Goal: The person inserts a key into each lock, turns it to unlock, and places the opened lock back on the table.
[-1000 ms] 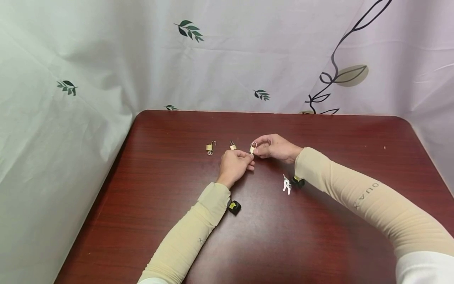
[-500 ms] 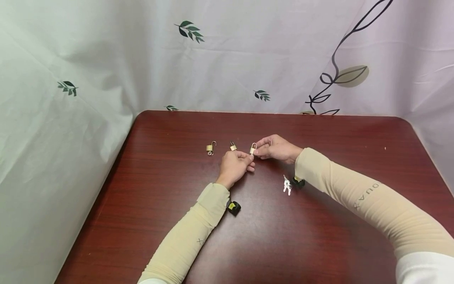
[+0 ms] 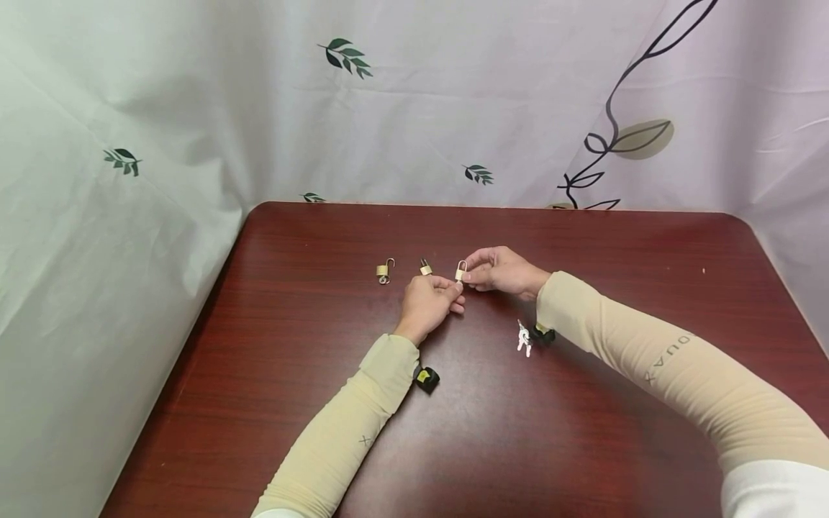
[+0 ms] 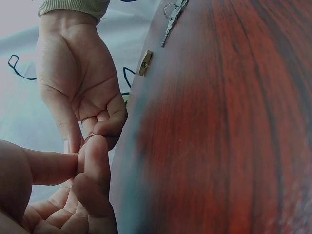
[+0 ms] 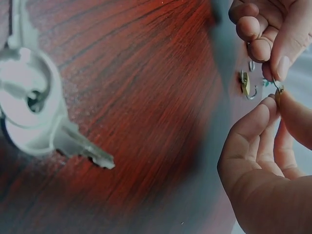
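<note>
My right hand (image 3: 508, 272) pinches a small brass padlock (image 3: 460, 274), its shackle pointing up, between thumb and fingers. From the near side, my left hand (image 3: 429, 302) pinches a small key with a metal ring (image 5: 276, 84) at the padlock's lower end. Fingertips of both hands meet there, and they cover most of the key. Another padlock (image 3: 425, 269) lies on the table just beyond my left hand, partly hidden by it. Further left is a brass padlock (image 3: 382, 270) with its shackle swung out and a key ring at its base.
Loose silver keys on a ring (image 3: 524, 338) lie on the dark red table (image 3: 486, 432), near my right wrist. A small brass block with a dark spot (image 4: 145, 63) lies beyond them in the left wrist view. A patterned white curtain (image 3: 401, 108) hangs behind the table.
Both hands stay nearly in place with the padlock between them. The padlock has shifted very slightly to the left. The things on the table have not moved.
</note>
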Demonstrator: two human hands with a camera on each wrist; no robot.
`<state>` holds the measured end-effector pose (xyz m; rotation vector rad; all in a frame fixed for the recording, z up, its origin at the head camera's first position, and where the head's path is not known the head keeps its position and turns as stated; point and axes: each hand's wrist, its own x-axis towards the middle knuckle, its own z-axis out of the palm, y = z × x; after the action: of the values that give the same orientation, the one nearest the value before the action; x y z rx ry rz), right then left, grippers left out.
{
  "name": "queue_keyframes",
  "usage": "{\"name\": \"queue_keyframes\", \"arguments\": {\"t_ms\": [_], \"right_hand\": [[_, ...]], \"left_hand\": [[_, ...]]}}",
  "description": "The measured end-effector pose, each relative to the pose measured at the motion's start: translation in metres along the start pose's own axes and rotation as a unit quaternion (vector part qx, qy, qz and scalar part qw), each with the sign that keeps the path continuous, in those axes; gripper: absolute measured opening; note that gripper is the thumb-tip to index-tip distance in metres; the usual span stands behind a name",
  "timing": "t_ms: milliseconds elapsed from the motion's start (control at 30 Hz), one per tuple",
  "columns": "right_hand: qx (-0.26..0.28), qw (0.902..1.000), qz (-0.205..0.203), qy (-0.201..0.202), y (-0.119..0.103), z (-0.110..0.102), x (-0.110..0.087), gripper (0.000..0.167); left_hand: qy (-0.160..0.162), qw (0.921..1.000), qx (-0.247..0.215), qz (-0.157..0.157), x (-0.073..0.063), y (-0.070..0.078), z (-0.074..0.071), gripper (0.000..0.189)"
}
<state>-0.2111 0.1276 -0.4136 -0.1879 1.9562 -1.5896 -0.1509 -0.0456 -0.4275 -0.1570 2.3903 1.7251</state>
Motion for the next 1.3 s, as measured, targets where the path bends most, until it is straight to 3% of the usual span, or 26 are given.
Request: {"name": "queue_keyframes", "arguments": {"t_ms": [500,1100,1300], "right_hand": [[-0.017,0.9996,0.005,0.024,-0.0029,0.0029,-0.0037,0.026],[-0.032,0.9993,0.011,0.013,-0.0031,0.0055,-0.0037,0.02],[-0.029,0.9993,0.015,0.015,-0.0035,0.0048,-0.003,0.026]], "left_hand": [[-0.005,1.0,0.001,-0.001,0.0008,-0.002,0.0004,0.018],[-0.013,0.9999,0.0,-0.002,0.0013,-0.0021,0.002,0.015],[-0.015,0.9999,0.002,-0.003,0.001,-0.0025,0.0009,0.015]]}}
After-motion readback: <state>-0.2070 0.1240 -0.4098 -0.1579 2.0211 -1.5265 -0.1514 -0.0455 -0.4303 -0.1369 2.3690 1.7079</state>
